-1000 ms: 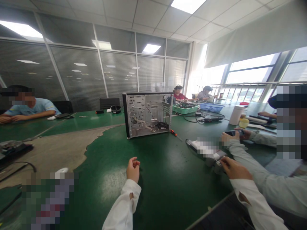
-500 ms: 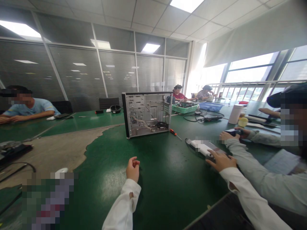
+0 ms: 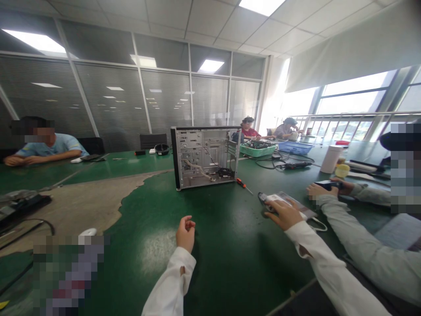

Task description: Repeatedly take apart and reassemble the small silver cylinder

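My left hand [image 3: 186, 233] is held over the green tabletop, its fingers loosely curled and nothing in them. My right hand [image 3: 283, 212] lies with fingers spread over a flat white and grey item [image 3: 301, 209]; its exact kind I cannot make out. A dark loop shows at the item's far left end, and a white cord [image 3: 320, 225] curves out near its right end. Beyond my hands stands an upright computer case [image 3: 207, 158] with its side off, metal bays and loose cables showing inside. An orange-handled screwdriver [image 3: 244, 185] lies beside the case's lower right corner.
A co-worker's sleeved arm [image 3: 351, 232] reaches close to my right arm. Farther back are a green basket [image 3: 258, 151], a blue basket [image 3: 296, 148], black cables and a pale bottle [image 3: 331, 159]. A worn beige patch [image 3: 88, 202] and a white mouse-like object [image 3: 87, 232] lie left.
My right hand has moved left and farther forward across the flat white and grey item, uncovering its right end and white cord. The view has shifted slightly; my left hand keeps its pose.
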`<act>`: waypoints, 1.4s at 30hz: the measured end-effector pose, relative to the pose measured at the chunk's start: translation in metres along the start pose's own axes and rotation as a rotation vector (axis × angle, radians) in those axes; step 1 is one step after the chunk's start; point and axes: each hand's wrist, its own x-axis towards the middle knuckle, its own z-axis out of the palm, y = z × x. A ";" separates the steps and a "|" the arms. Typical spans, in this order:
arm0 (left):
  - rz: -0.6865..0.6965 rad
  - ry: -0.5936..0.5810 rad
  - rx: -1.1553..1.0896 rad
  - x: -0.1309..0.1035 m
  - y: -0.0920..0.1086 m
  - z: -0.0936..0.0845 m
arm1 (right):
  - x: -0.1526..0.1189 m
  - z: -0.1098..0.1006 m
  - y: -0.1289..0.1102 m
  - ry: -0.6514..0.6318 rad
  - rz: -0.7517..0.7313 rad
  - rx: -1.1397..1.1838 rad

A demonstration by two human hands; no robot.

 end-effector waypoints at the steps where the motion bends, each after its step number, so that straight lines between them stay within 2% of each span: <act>1: -0.003 -0.001 -0.010 0.000 0.002 0.000 | 0.005 -0.001 -0.020 0.025 -0.079 0.076; 4: -0.020 0.007 -0.036 -0.002 0.009 0.001 | 0.025 0.004 -0.085 0.072 -0.178 0.277; 8: -0.021 0.010 -0.038 -0.002 0.012 0.000 | 0.048 0.027 -0.163 0.001 -0.291 0.425; 10: -0.007 0.022 -0.021 -0.002 0.010 0.000 | 0.056 0.040 -0.189 -0.027 -0.325 0.458; 12: 0.028 0.019 0.009 -0.003 0.007 0.000 | 0.060 0.053 -0.204 -0.045 -0.336 0.482; 15: 0.117 -0.036 0.087 -0.003 0.006 0.003 | 0.061 0.072 -0.209 -0.059 -0.318 0.545; 19: 0.182 -0.081 0.172 -0.003 0.007 0.006 | 0.052 0.090 -0.203 -0.064 -0.251 0.758; 26: 0.185 -0.072 0.232 -0.003 0.004 0.009 | 0.034 0.102 -0.203 -0.044 -0.135 1.117; 32: 0.178 -0.103 0.367 0.000 -0.002 0.010 | 0.031 0.100 -0.206 0.004 -0.243 1.064; 37: 0.148 -0.137 0.575 -0.003 0.005 0.011 | 0.034 0.099 -0.206 0.040 -0.270 1.015; 42: 0.142 -0.131 0.676 -0.005 0.007 0.013 | 0.033 0.094 -0.204 0.004 -0.302 1.004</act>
